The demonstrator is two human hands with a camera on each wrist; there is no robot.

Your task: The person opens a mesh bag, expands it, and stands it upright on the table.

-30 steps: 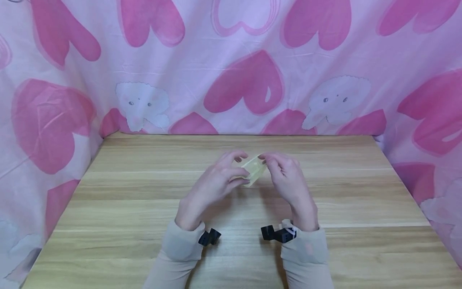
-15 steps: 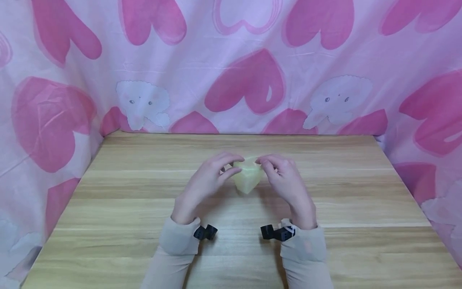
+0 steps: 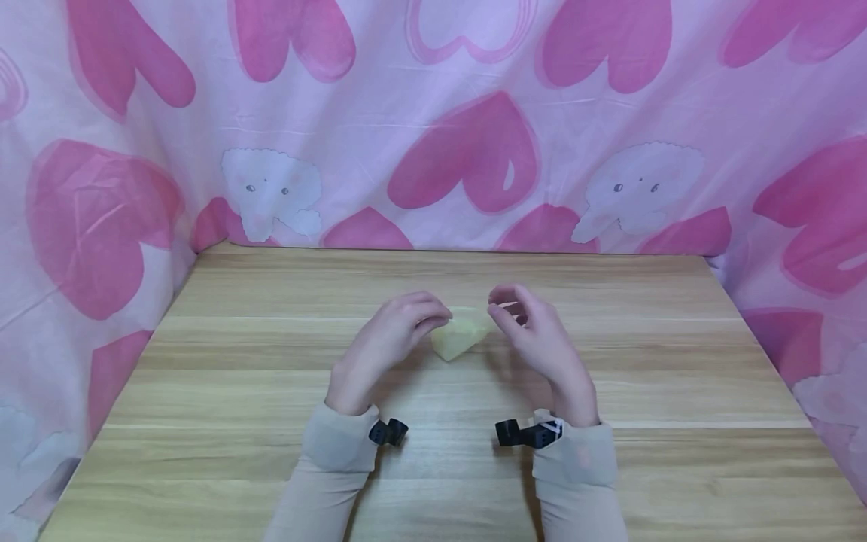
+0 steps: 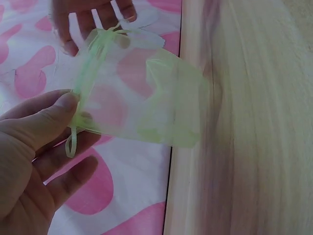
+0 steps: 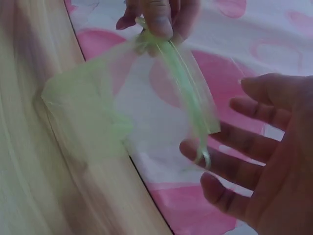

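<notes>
A sheer pale yellow-green drawstring pouch (image 3: pixel 458 335) hangs by one upper corner from my left hand (image 3: pixel 400 330). In the left wrist view, thumb and finger pinch the gathered top edge, where a small loop of cord (image 4: pixel 71 145) sticks out. The pouch's see-through body (image 4: pixel 137 93) spreads away from that hand. My right hand (image 3: pixel 538 327) is at the other top corner with fingers apart and loosely bent. From the right wrist, the thumb stands away from the pouch, and the fingertips lie near the far cord loop (image 5: pixel 203 157).
A wood-grain table (image 3: pixel 271 421) lies beneath both hands. Pink cloth with hearts (image 3: pixel 467 150) hangs along its back and sides. Both wrists carry a small black camera (image 3: pixel 388 432) over beige sleeves (image 3: pixel 339 452).
The pouch was slanted between both hands, then turned to face the head camera. My right fingers have let go of its corner and spread, while the left hand keeps its pinch.
</notes>
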